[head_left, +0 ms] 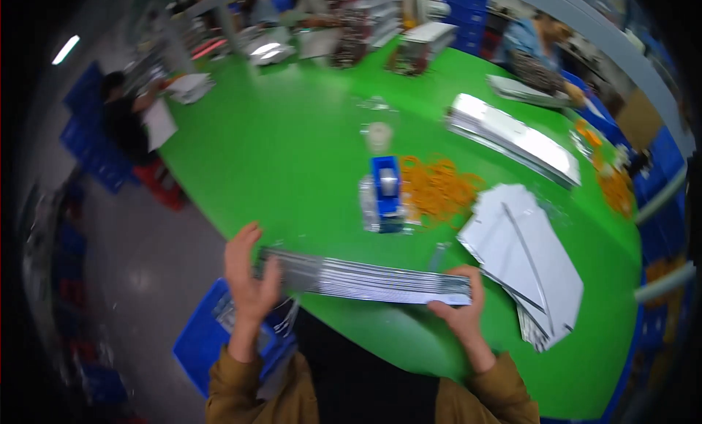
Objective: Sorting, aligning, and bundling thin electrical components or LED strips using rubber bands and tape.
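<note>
Green worktable [292,146] stretches away. Above its near edge is a long stack of silvery strips [380,280]: the right hand [463,310] pinches its right end between thumb and fingers; the left hand [252,286], loosely open, is at the left end, contact unclear. Beyond lie a blue tape dispenser [387,212] and orange bands [439,190]; white sheets [530,245] lie right.

A blue tape dispenser [387,197] stands on the green table [285,146], just beside a loose pile of orange rubber bands [440,186]. At left, a person in a black top [126,125] sits on a red stool [157,184], near blue crates [89,140]. A co-worker in light blue [521,40] is at the upper right.
</note>
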Demonstrator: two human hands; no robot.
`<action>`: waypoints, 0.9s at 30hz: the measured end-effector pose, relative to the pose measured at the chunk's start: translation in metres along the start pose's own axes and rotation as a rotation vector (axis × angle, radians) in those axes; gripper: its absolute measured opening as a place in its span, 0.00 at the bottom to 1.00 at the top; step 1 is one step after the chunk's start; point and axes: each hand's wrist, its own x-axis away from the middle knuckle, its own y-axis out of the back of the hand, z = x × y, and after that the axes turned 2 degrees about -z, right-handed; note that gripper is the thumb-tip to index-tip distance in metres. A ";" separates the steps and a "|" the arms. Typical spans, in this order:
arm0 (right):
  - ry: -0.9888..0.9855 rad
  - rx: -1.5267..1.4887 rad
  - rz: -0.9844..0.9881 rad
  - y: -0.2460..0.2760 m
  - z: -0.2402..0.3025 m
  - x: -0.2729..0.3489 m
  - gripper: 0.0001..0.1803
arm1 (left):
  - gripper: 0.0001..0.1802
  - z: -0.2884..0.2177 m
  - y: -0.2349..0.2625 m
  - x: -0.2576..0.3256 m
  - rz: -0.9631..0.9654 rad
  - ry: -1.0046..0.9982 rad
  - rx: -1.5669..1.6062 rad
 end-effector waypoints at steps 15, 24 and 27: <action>0.604 -0.257 0.475 -0.007 0.174 0.066 0.23 | 0.16 -0.066 -0.033 0.060 0.519 -0.411 -0.216; 0.077 -0.535 0.670 0.003 0.233 0.118 0.15 | 0.14 -0.076 -0.033 0.073 0.430 -0.461 -0.227; 0.195 -0.646 0.924 0.004 0.227 0.111 0.17 | 0.13 -0.071 -0.031 0.080 0.387 -0.436 -0.226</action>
